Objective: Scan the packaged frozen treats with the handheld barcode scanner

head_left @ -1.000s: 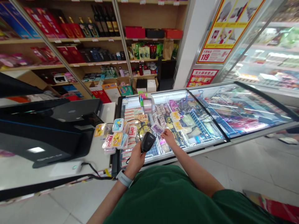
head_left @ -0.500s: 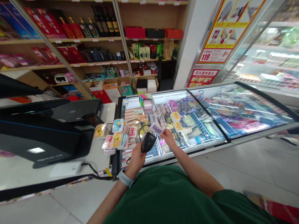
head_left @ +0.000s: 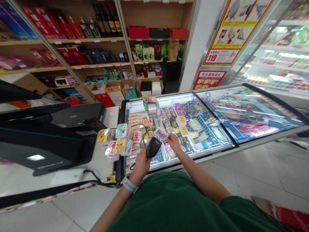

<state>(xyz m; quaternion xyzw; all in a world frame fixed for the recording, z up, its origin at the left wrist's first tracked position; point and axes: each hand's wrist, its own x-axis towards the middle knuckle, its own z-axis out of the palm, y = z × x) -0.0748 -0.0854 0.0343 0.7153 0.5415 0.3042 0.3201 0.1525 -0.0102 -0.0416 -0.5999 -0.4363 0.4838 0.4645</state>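
Observation:
My left hand point(head_left: 142, 161) is wrapped round the handle of a black barcode scanner point(head_left: 154, 147), whose head points away from me over the glass. My right hand point(head_left: 173, 142) pinches the corner of a small flat purple-and-white packet point(head_left: 160, 132), just beyond the scanner's head. Both hands are above the glass-topped chest freezer point(head_left: 212, 151). To the left of the scanner, several clear plastic tubs with yellow, blue and red labels point(head_left: 120, 145) are piled at the freezer's end. Two yellow-labelled tubs point(head_left: 183, 130) lie to the right of the packet.
A black checkout terminal point(head_left: 48, 145) stands on the white counter point(head_left: 112, 116) at left. The scanner's dark cable point(head_left: 144, 137) loops over the freezer top. A colourful bag point(head_left: 146, 101) sits at the freezer's far edge. Shelves point(head_left: 98, 40) with bottles and boxes line the back wall.
The purple-and-white packet has shifted very slightly and tilts a little differently in my right hand. Both hands keep their hold, and the scanner stays in almost the same place.

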